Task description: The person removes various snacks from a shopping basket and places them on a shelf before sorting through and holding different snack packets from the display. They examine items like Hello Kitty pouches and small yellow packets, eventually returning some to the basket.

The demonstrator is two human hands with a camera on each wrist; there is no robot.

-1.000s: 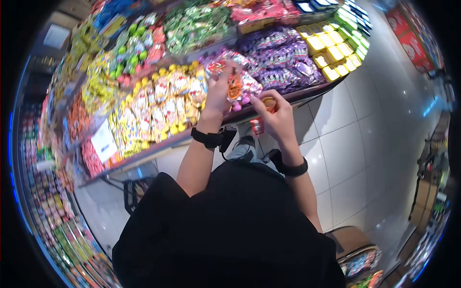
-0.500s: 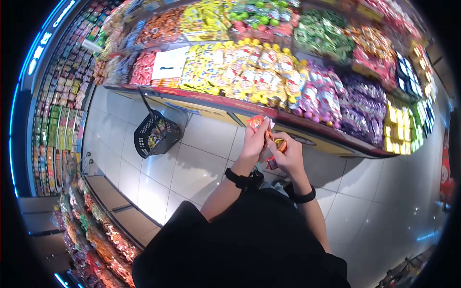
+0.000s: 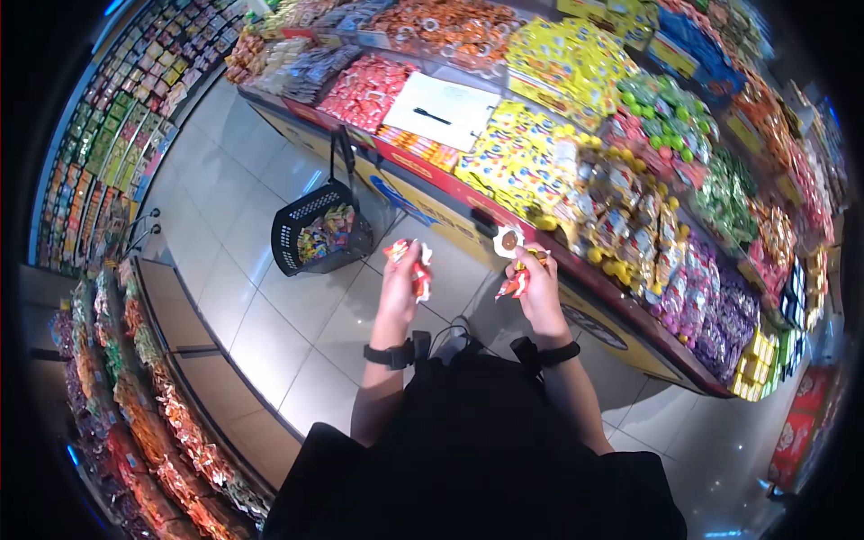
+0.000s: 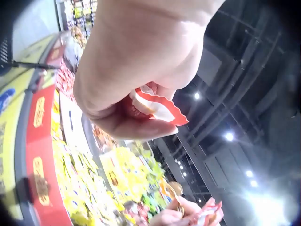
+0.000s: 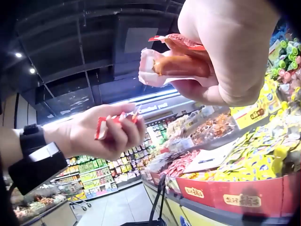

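My left hand (image 3: 400,290) grips a crumpled red-and-white wrapper (image 4: 162,104), whose jagged edge sticks out past the thumb in the left wrist view. My right hand (image 3: 540,288) holds a brown sausage-shaped snack (image 5: 182,66) lying in a pale wrapper that is open at one end. A second packet, red (image 5: 178,41), is pinched alongside it. Both hands are apart in front of the body, above the floor, with the right one nearer the candy display. In the right wrist view the left fingers curl round the red-and-white wrapper.
A black shopping basket (image 3: 286,241) with several small packets stands on the tiled floor, left of the hands. Ahead runs a candy display with a red edge (image 3: 423,171); a white sheet (image 3: 450,94) with a black pen (image 3: 432,116) lies on it. More candy bins (image 3: 193,409) line the left.
The hands were together and have now moved apart, left hand leftward. The view has turned left, bringing the basket and white sheet nearer the middle. The brown end of the snack now shows.
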